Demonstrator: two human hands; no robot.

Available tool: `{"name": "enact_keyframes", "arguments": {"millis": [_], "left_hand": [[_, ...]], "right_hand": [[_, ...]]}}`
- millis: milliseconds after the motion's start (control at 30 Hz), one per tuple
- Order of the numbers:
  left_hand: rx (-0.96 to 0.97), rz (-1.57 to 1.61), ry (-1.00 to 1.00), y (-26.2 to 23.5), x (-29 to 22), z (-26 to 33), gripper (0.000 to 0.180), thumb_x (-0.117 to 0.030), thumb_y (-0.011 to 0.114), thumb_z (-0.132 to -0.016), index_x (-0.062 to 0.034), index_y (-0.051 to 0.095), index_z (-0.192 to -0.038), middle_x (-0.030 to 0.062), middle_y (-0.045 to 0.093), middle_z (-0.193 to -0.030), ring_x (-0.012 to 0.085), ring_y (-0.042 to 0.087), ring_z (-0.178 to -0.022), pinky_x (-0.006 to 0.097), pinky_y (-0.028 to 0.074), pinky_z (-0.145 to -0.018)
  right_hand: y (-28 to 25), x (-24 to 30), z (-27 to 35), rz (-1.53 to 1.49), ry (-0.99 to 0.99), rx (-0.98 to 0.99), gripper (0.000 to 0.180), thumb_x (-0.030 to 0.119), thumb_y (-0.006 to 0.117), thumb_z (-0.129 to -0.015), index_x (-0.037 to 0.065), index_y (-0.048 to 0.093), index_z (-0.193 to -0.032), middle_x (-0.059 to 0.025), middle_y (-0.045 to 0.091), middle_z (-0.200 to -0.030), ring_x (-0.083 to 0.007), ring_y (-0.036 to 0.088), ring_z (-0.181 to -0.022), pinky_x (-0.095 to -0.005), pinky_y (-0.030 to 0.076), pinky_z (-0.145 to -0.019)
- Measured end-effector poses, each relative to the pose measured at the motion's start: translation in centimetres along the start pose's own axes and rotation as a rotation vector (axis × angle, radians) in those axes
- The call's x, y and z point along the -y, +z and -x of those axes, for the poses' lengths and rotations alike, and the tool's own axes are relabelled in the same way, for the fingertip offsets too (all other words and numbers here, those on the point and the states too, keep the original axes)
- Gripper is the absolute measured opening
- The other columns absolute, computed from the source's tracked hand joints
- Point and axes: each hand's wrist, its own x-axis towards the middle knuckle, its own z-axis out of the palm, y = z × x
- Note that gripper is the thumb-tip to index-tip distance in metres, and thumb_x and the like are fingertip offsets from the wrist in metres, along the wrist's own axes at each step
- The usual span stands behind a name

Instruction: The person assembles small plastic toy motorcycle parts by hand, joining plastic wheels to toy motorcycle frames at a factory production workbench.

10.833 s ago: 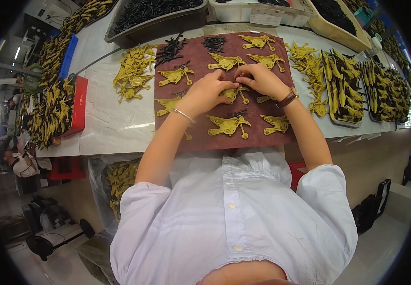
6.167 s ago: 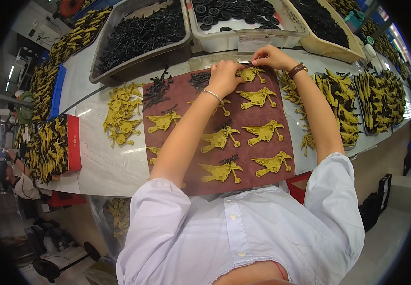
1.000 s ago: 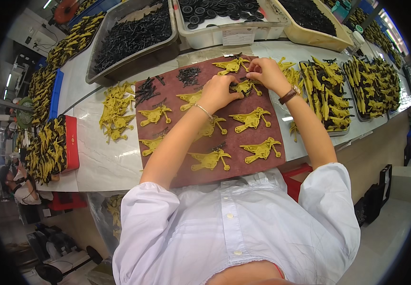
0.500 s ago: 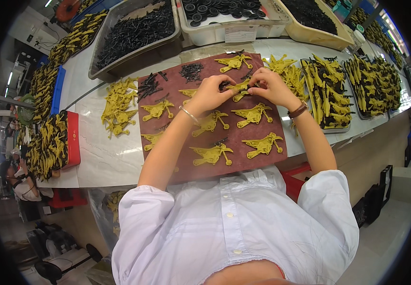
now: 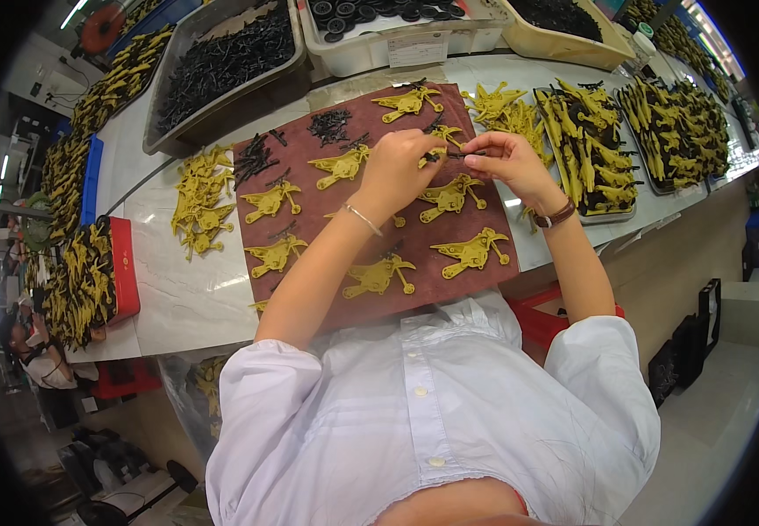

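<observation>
**Fitting a small black pin into a yellow dinosaur piece over the mat**

I am holding both hands together above the far half of the maroon mat (image 5: 370, 254), which is lying on the white bench (image 5: 186, 298) right at its near edge. My left hand (image 5: 397, 167) is pinching a yellow dinosaur-shaped piece (image 5: 439, 145), fingers closed on it, and my right hand (image 5: 506, 162) is closing thumb and forefinger on a thin black pin (image 5: 463, 155) that is touching that piece. I cannot tell how far in the pin is sitting.

To do this well, I judge I should be keeping the piece steady in the left hand and pushing the pin straight, low over the mat so anything dropped is landing on cloth and not rolling off.

Room is tight. More yellow pieces (image 5: 471, 252) are lying in rows on the mat under my forearms, and loose black pins (image 5: 331, 124) are piled near its far left corner. The grey bin of black parts (image 5: 221, 66) and a white tub (image 5: 397, 39) are crowding the far edge. A tray of finished dinosaurs (image 5: 585, 145) is sitting just beside my right wrist. A heap of yellow parts (image 5: 199, 197) is lying left of the mat. The most open room is the bare bench at the near left.
</observation>
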Motion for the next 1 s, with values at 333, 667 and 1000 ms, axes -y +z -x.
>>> {"name": "enact_keyframes", "arguments": {"millis": [333, 667, 1000], "left_hand": [[0.233, -0.208, -0.166, 0.4, 3.1, -0.6, 0.041, -0.030, 0.078, -0.068, -0.0052, 0.069, -0.100, 0.0134, 0.067, -0.087, 0.0304, 0.064, -0.086, 0.042, 0.050, -0.077], [0.291, 0.029, -0.244, -2.2, -0.1, 1.1, 0.049, -0.037, 0.083, -0.056, 0.0013, 0.070, -0.082, 0.0156, 0.067, -0.072, 0.0317, 0.066, -0.073, 0.039, 0.053, -0.067], [0.446, -0.166, -0.233, -0.4, -0.8, 2.0, 0.041, -0.030, 0.084, -0.057, -0.0028, 0.065, -0.080, 0.0129, 0.066, -0.082, 0.0314, 0.064, -0.082, 0.043, 0.052, -0.070]], "right_hand": [[-1.7, -1.1, -2.3, 0.396, 0.029, 0.137, 0.014, 0.008, 0.071, -0.082, 0.002, 0.066, -0.093, 0.0018, 0.065, -0.083, -0.0045, 0.057, -0.074, -0.0195, 0.045, -0.063], [-1.7, -0.9, -3.8, 0.526, -0.005, 0.307, 0.014, 0.009, 0.073, -0.080, 0.003, 0.068, -0.091, 0.0022, 0.064, -0.078, -0.0040, 0.055, -0.071, -0.0210, 0.044, -0.061], [-1.5, -1.0, -4.1, 0.665, -0.014, 0.159, 0.027, 0.016, 0.084, -0.067, 0.003, 0.067, -0.084, -0.0007, 0.058, -0.062, -0.0088, 0.054, -0.057, -0.0247, 0.042, -0.055]]}}
